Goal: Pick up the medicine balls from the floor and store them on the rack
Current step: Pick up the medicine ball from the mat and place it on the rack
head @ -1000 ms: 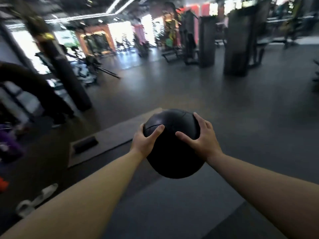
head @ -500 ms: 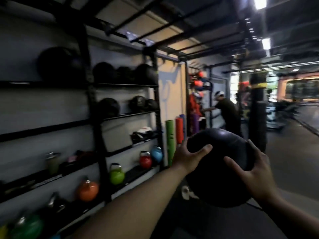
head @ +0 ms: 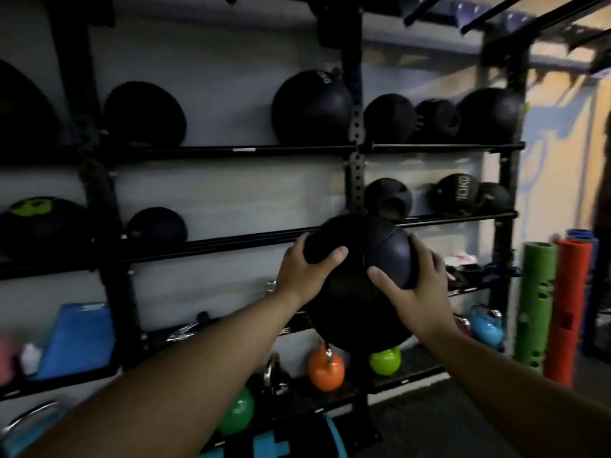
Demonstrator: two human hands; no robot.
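Fingers (head: 325,256) of the left hand (head: 305,274) were spread wide and curled over the upper left face of the black medicine ball (head: 358,282), thumb lying across its front. The right hand (head: 418,292) was opened the same way and pressed to the ball's right side, thumb pointing in toward the seam. Ball gripped between both palms and held in the air, clear of any shelf, in front of the rack (head: 355,133). Both forearms were extended from the lower edge of the view.

Position: ball's top overlapped the front edge of the second shelf (head: 231,241), just right of the central perforated upright. Its lower part hid part of the shelves below.

Top shelf (head: 264,149) carried several black balls on both sides of the upright. The second shelf carried a small black ball (head: 157,228) toward its left, one with green markings (head: 36,223) at the far left, and right of the upright a ball marked "10kg" (head: 458,195) with others beside it.

Bottom shelf: orange kettlebell (head: 325,371), lime kettlebell (head: 385,360), darker green kettlebell (head: 236,414). A blue kettlebell (head: 486,327) sat near the rack's right end. A blue pad (head: 77,338) leaned on a lower left shelf. Green (head: 534,302) and red (head: 567,309) foam rollers stood upright beyond the rack's right edge.

Image was dim and blurred; finer markings unreadable.
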